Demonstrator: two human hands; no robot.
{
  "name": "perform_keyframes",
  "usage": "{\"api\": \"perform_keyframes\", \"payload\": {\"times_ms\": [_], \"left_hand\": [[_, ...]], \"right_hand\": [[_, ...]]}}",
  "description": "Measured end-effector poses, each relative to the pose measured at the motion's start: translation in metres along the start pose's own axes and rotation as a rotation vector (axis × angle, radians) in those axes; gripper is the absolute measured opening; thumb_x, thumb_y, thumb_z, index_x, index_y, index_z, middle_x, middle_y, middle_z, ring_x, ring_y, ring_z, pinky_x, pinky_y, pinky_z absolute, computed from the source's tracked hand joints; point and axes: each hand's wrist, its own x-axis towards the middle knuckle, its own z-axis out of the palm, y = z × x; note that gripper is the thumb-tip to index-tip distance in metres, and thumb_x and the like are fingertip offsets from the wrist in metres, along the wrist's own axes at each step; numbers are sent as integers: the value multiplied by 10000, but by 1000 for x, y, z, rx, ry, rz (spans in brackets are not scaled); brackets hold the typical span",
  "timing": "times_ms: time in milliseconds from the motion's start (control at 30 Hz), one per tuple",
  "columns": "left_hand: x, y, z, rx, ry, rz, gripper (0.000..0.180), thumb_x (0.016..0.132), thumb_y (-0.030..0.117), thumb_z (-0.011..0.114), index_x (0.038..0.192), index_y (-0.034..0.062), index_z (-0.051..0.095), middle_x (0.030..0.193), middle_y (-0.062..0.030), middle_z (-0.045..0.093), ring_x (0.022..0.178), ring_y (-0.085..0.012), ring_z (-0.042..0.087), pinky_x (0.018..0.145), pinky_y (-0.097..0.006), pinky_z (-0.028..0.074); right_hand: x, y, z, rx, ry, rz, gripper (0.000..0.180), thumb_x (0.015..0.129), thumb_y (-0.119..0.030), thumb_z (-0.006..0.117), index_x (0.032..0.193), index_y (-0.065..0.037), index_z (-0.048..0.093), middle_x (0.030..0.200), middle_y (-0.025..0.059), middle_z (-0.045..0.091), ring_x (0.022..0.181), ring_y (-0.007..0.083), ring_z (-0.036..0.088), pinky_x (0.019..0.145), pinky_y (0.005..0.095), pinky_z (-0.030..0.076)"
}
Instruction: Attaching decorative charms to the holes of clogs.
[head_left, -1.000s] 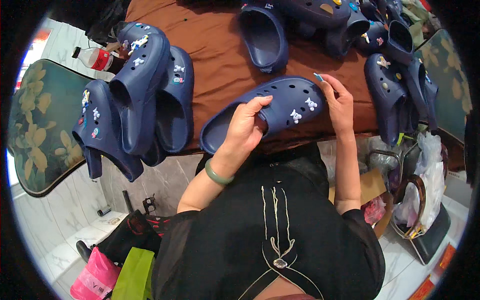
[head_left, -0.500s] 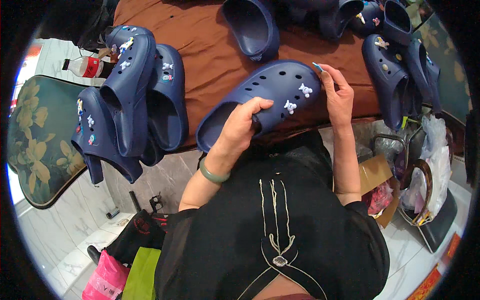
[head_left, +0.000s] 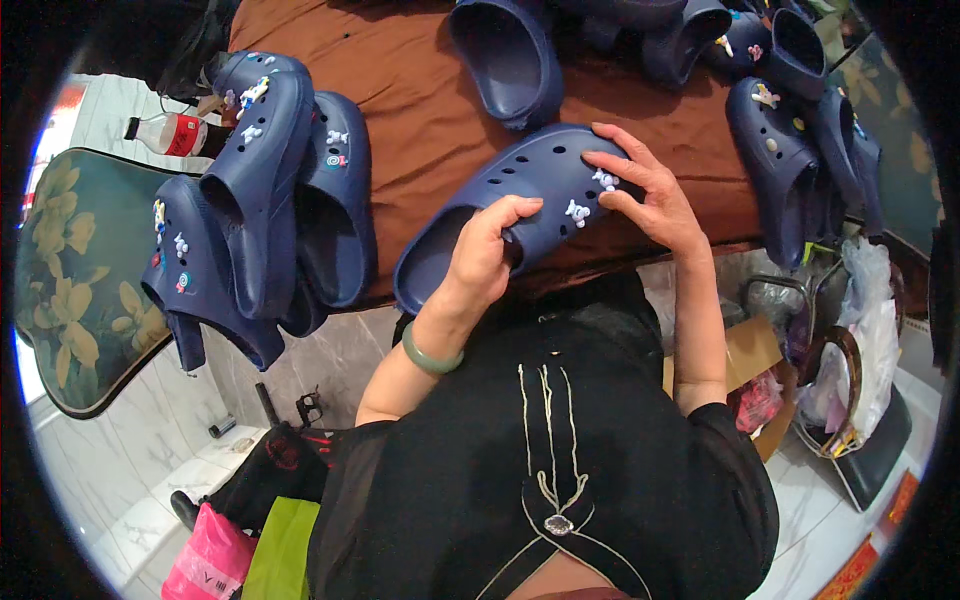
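A navy clog (head_left: 520, 190) with ventilation holes lies tilted across the front of the cloth, toe to the upper right. My left hand (head_left: 485, 250) grips it by the side of the foot opening, thumb on top and fingers inside or beneath, mostly hidden. Over the toe bends my right hand (head_left: 650, 190), its fingertips on the upper and its thumb close to a white bear-like charm (head_left: 605, 180). A second white charm (head_left: 577, 213) sits nearby in another hole. The small light-blue piece seen earlier in my right fingers is not visible now.
Decorated navy clogs (head_left: 260, 180) are grouped at the left edge, with more clogs (head_left: 770, 150) at the right. A plain clog (head_left: 510, 65) lies beyond my work on the brown cloth (head_left: 400, 60). A bottle (head_left: 175, 134) stands far left; a cardboard box (head_left: 745, 355) is below right.
My right hand has moved left from beside the toe onto it, its fingers now spread over the upper. The light-blue piece has gone from sight. My left hand keeps its grip.
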Motion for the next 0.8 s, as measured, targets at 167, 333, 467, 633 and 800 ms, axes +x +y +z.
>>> {"api": "perform_keyframes", "payload": {"times_ms": [167, 333, 467, 633, 800], "left_hand": [[-2, 6, 11, -10, 14, 4, 230, 854, 82, 570, 1046, -39, 602, 1005, -100, 652, 918, -197, 639, 872, -332, 500], [0, 3, 7, 26, -19, 57, 204, 854, 87, 582, 1014, -35, 618, 989, -93, 656, 901, -188, 641, 861, -328, 503], [-1, 3, 8, 29, -27, 58, 182, 867, 88, 563, 975, -34, 643, 980, -98, 666, 915, -180, 631, 874, -319, 485], [-1, 5, 8, -18, -60, 28, 187, 880, 94, 546, 952, -32, 663, 970, -104, 676, 928, -172, 624, 884, -305, 469], [-2, 1, 3, 9, -26, 38, 252, 845, 96, 581, 1043, -56, 609, 1023, -122, 655, 938, -219, 644, 892, -343, 500]], "right_hand": [[6, 0, 21, -144, 269, -46, 235, 838, -91, 657, 1070, -84, 695, 1178, 90, 638, 1099, 250, 573, 947, 338, 451], [19, 8, 34, -144, 462, -5, 167, 873, -116, 643, 1025, -74, 698, 1033, 75, 689, 938, 211, 626, 821, 304, 495], [15, 24, 30, 148, 555, 98, 169, 924, -153, 616, 1035, -47, 686, 971, 69, 686, 879, 144, 614, 774, 269, 489], [1, 39, 12, 65, 615, 203, 183, 941, -136, 596, 1071, -28, 666, 950, 49, 651, 863, 120, 592, 782, 249, 478], [-5, 43, 5, -244, 481, 105, 243, 859, -116, 676, 1090, -40, 660, 1072, 94, 631, 1045, 228, 568, 879, 301, 461]]}}
